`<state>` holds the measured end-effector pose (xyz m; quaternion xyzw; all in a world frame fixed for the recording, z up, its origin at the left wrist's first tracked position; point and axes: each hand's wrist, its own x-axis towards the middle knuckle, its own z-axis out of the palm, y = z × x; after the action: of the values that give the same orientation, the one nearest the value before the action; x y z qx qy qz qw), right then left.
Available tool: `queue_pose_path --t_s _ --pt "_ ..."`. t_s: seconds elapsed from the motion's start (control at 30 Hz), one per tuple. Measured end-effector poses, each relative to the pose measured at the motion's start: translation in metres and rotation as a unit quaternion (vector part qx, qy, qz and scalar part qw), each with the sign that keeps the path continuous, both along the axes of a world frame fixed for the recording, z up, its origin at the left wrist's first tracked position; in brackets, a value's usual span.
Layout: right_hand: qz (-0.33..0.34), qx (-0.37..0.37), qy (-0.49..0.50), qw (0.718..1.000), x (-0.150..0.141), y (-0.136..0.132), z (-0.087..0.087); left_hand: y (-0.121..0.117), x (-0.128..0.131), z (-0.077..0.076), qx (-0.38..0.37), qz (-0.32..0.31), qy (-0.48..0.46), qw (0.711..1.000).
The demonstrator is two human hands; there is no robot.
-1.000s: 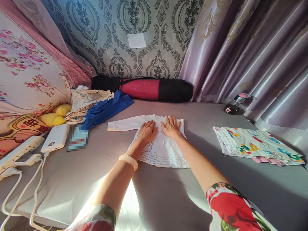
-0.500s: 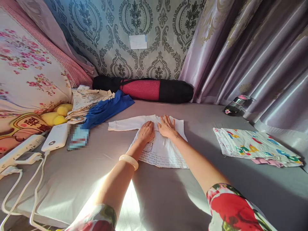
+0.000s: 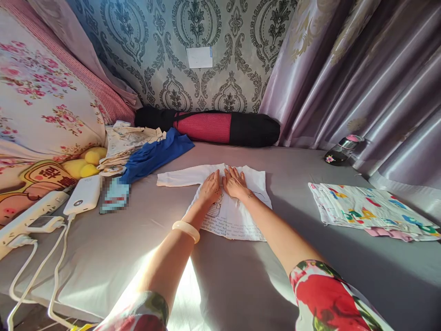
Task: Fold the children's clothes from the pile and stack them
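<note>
A small white long-sleeved shirt (image 3: 241, 225) with printed lettering and a line drawing lies spread on the grey bed sheet (image 3: 138, 257). Its left sleeve stretches out to the side; on the right no sleeve sticks out. My left hand (image 3: 211, 187) rests flat on the shirt's upper middle, a pale bangle (image 3: 186, 231) on that wrist. Right beside it, my right hand (image 3: 236, 183) lies flat on the chest below the neckline, fingers pointing away. Both hands are open and press on the cloth, partly covering the drawing.
Folded patterned cloth (image 3: 375, 209) lies at right, near a dark jar (image 3: 341, 151). At left are blue clothing (image 3: 158, 154), a power bank (image 3: 82, 195), a power strip (image 3: 34, 220) and cables. A black and red rolled bag (image 3: 206, 127) lies along the wall.
My right hand has slid slightly left, closer to my left hand, and its fingers are less spread. The view has shifted a little. The shirt stays in place.
</note>
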<state>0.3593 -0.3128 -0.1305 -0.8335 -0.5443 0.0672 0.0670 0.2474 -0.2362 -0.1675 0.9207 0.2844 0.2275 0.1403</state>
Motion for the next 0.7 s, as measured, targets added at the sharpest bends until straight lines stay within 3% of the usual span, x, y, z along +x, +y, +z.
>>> queue_pose_path --t_s 0.33,0.7 --pt "0.013 0.016 0.002 1.000 0.001 0.011 0.006 0.000 -0.001 0.002 -0.043 0.018 -0.077 0.996" --pt "0.027 0.009 0.021 0.999 -0.007 0.036 0.002 0.004 0.001 -0.006 -0.028 0.055 -0.142 0.988"
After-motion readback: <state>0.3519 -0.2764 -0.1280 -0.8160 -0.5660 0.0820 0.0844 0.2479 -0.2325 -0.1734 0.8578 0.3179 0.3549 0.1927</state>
